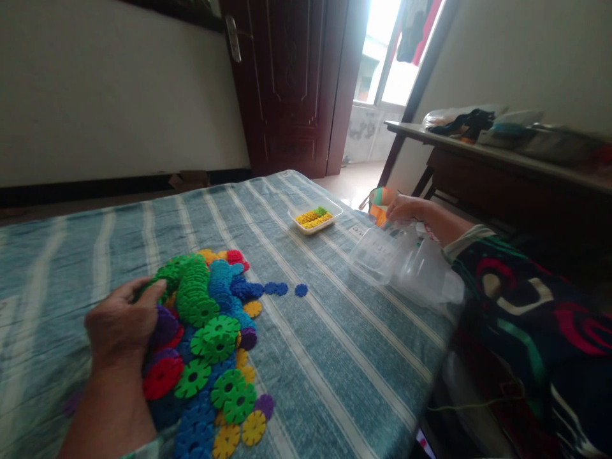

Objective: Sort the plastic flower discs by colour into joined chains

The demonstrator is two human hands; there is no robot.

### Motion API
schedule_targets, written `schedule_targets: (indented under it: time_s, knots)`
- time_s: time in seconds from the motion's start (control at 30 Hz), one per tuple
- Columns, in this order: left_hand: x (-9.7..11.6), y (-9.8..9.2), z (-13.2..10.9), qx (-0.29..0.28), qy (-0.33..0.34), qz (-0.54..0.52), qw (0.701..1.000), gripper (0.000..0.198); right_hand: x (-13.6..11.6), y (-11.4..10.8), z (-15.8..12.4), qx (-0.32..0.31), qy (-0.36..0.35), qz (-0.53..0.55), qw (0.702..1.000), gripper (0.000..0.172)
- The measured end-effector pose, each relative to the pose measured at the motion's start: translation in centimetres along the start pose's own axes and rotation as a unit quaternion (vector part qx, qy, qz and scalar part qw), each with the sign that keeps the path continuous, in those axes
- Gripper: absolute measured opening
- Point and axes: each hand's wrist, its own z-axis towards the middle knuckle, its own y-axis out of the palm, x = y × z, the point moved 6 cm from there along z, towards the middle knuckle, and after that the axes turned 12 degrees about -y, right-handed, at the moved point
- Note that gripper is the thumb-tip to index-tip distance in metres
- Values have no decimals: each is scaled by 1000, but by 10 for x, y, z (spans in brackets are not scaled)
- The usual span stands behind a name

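A heap of plastic snowflake discs (210, 331) in green, blue, red, yellow and purple lies on the striped blue cloth (335, 344). My left hand (123, 322) rests on the heap's left side, fingers curled over green discs at its far edge. My right hand (406, 209) reaches out to the right, past the cloth's edge, fingers closed on the top of a clear plastic container (401, 261). A small clear tray (315, 218) with yellow discs and a few green ones sits farther back on the cloth.
A dark wooden door (287, 83) stands at the back beside a bright doorway. To the right, a long dark table (516, 166) carries bags and boxes. Something orange and green (380, 201) shows behind my right hand.
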Motion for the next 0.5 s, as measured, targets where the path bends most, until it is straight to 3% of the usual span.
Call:
schedule_targets:
  time_s: [0.2,0.37,0.5]
  knots:
    - [3,-1,-2,2,0,13,1000,51,-5,-8,19,12,35,-7,999,13]
    - [2,-1,-2,4,-5,9,1000,53,-52,-21,25,17,-32,-24,999,14]
    - [1,0,-2,0,6,4,1000,60,-97,-15,33,-14,-104,-36,994,19]
